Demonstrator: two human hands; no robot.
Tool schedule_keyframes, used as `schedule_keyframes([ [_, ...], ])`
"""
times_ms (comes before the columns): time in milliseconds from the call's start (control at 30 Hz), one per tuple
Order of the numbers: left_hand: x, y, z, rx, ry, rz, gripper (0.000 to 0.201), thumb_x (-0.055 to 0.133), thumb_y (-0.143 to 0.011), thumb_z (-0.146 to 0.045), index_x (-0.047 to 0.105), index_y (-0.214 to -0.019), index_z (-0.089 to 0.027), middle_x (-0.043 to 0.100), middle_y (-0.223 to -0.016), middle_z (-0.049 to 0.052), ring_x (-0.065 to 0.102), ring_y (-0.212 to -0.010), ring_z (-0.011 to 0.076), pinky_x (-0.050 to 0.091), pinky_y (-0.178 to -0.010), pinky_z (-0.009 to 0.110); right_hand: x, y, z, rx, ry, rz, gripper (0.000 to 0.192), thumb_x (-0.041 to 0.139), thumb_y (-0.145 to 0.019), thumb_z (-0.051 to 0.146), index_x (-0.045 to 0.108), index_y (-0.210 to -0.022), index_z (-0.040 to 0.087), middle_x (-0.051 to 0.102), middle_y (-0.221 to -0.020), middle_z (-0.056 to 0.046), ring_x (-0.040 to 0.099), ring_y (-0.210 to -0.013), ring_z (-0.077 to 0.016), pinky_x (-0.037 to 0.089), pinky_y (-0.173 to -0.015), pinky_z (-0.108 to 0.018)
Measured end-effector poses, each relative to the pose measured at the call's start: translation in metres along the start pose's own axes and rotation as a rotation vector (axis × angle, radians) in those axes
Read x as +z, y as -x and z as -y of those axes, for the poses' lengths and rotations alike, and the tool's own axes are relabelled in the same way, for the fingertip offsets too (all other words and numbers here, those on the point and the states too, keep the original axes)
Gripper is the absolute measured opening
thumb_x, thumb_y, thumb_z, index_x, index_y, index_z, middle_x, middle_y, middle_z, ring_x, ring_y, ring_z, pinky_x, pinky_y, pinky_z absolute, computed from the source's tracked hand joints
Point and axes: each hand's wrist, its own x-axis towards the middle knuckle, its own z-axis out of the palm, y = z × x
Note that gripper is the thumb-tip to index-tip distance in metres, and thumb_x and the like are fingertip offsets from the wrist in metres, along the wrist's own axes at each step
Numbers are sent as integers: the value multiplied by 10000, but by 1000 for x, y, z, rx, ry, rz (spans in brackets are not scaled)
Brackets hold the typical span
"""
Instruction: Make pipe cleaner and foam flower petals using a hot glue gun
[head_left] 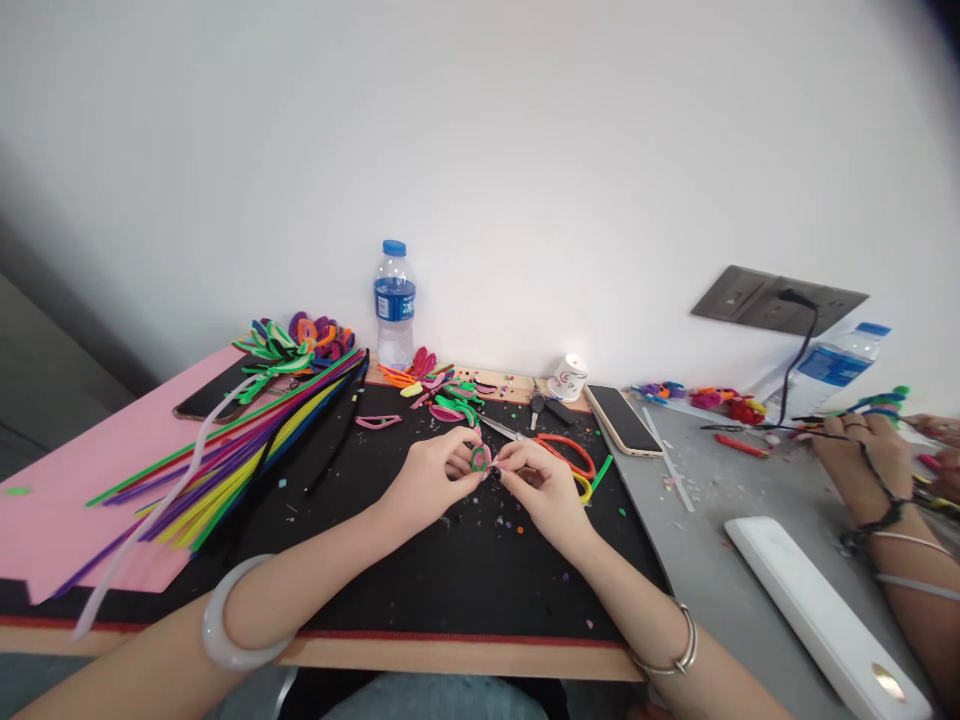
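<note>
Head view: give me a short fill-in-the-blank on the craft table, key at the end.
1. Both hands, left hand and right hand, pinch a small pink and ____ coil.
2. The scissors have ____ handles.
3. The water bottle by the wall has a ____ cap.
Missing words: green; orange; blue

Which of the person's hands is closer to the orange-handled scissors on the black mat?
Right. The right hand sits just beside the scissors, nearly touching the handles; the left hand lies farther off, beyond the small pink-and-green piece.
</note>
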Motion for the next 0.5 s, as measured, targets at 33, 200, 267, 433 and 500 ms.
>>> schedule_keyframes([
  [33,0,0,0,0,-1,-1,248,632,-712,-197,541,-941,-188,633,-749,-12,637,-635,114,559,-618,224,0,0,0,-1,0,-1,81,606,-771,188,605,-690,192,610,-859,-49,586,-778,-163,469,-614,-264],
  [200,0,0,-1,-7,1,7,244,630,-711,-193,540,-938,-186,635,-750,-7,639,-640,118,560,-618,227,0,0,1,1,-1,-3,78,606,-771,195,607,-693,192,614,-857,-53,590,-792,-170,476,-625,-269],
  [267,-1,0,-1,-9,0,8,247,630,-712,-195,539,-941,-186,635,-753,-5,639,-641,120,561,-618,230,0,0,1,5,2,-2,76,605,-772,201,609,-696,193,614,-862,-54,592,-794,-171,478,-628,-271],
  [433,-2,0,-1,-4,3,5,246,625,-712,-189,535,-941,-192,631,-751,-9,641,-643,119,561,-621,228,0,0,1,-3,3,-2,80,603,-776,217,613,-700,196,613,-862,-55,592,-792,-172,480,-624,-274],
  [500,-1,0,-1,-3,4,6,243,626,-712,-192,537,-938,-193,631,-748,-12,640,-640,118,561,-622,229,0,0,0,-3,2,-4,79,608,-774,221,612,-698,197,613,-863,-55,593,-788,-171,481,-621,-274],
])
